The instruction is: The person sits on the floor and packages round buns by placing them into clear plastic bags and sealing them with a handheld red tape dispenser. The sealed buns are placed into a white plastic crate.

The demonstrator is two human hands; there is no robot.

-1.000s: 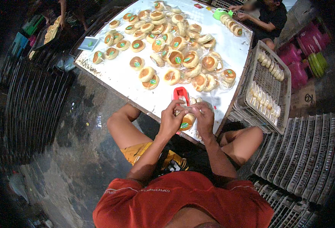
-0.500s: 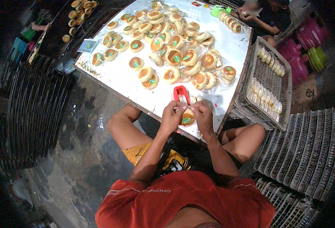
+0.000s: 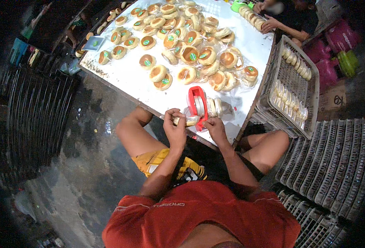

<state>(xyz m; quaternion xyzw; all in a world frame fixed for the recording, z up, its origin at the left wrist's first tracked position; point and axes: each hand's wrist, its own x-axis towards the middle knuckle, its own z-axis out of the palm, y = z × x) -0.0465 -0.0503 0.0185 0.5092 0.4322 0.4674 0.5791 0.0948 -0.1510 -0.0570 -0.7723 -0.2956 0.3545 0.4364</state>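
Note:
My left hand [image 3: 175,129] is closed around a bun [image 3: 187,120] in a clear plastic bag, tipped on its side at the table's near edge. A red tape dispenser [image 3: 191,97] with pale rolls in it stands just beyond, and the bag's end reaches toward its near end. My right hand [image 3: 216,131] pinches beside that near end; what its fingertips hold is too small to make out. Several bagged buns [image 3: 215,107] stand in a row right of the dispenser. Many round buns with brown tops, some bagged with green labels, lie heaped across the white table [image 3: 149,101].
A grey crate [image 3: 277,74] with rows of bagged buns stands at the table's right, by stacked crates [image 3: 327,161]. Across the far right corner, another person's hand [image 3: 269,24] touches a row of buns [image 3: 252,17] near a green tape dispenser [image 3: 237,5]. A tray [image 3: 94,43] lies far left.
My hands have moved apart from the bag's top. The left has turned the bagged bun sideways and brought it left; the right has lowered beside the dispenser. The other person now reaches to their bun row.

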